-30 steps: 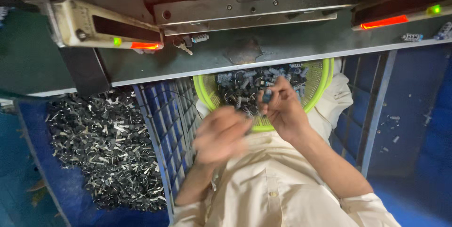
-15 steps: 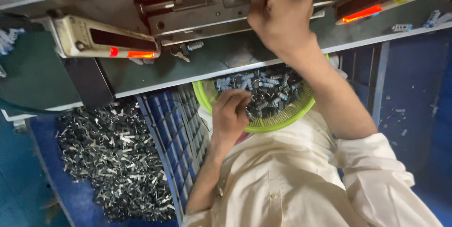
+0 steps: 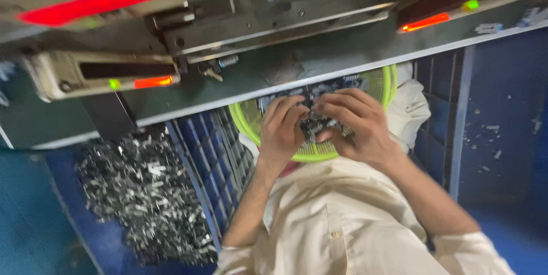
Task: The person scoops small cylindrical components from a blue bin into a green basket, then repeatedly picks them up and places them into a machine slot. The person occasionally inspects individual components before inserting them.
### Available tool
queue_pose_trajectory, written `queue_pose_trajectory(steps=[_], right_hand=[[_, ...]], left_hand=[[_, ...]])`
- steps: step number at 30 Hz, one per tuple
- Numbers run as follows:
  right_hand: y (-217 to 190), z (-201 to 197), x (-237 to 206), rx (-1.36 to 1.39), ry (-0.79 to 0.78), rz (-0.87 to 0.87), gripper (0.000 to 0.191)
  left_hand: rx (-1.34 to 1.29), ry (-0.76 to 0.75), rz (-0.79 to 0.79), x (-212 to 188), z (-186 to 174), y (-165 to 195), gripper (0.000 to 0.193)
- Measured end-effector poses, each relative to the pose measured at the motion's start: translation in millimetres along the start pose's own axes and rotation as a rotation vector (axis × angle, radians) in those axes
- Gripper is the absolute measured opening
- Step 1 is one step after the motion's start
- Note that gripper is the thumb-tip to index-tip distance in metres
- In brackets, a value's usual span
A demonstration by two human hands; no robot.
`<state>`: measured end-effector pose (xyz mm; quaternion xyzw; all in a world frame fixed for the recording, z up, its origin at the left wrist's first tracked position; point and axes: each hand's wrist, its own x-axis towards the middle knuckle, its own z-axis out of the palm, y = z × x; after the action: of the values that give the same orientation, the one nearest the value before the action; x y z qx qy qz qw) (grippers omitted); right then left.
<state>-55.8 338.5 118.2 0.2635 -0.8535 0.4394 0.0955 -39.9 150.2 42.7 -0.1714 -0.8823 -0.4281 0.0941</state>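
Head view: I'm seeing both hands, left hand and right hand, digging curled fingers into the small metal parts in the green basket, grip contents hidden; the heap of pieces is lying in the blue crate

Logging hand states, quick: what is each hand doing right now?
Left hand: fingers curled into the small metal parts in the green basket.
Right hand: same; exact grip cannot be told.

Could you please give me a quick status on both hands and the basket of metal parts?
Left hand and right hand both in the green basket, fingers among small metal parts. Grip unclear. Nothing in the way.
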Motion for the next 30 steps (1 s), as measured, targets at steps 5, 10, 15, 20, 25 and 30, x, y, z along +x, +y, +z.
queue_pose_trajectory(steps=[5, 10, 15, 20, 25, 30], right_hand=[[5, 38, -56, 0.266, 0.174, 0.374, 0.023], [17, 47, -75, 1.004, 0.328, 0.615, 0.034], [15, 62, -80, 1.041, 0.312, 0.589, 0.026], [11, 72, -81, 1.479, 0.321, 0.798, 0.026], [-10, 84, -79, 1.359, 0.181, 0.786, 0.026], [-14, 87, -57, 1.025, 0.226, 0.548, 0.028]], left_hand=[[-0.283, 0.009, -0.057, -10, -6, 26, 0.031], [-0.286, 0.198, 0.105, -5, -21, 43, 0.030], [-0.042, 0.259, 0.369, 9, -35, 39, 0.031], [0.050, 0.101, 0.450, 7, -65, 51, 0.033], [0.031, 0.050, 0.394, -9, -100, 51, 0.028], [-0.104, 0.046, 0.159, -12, -102, 46, 0.030]])
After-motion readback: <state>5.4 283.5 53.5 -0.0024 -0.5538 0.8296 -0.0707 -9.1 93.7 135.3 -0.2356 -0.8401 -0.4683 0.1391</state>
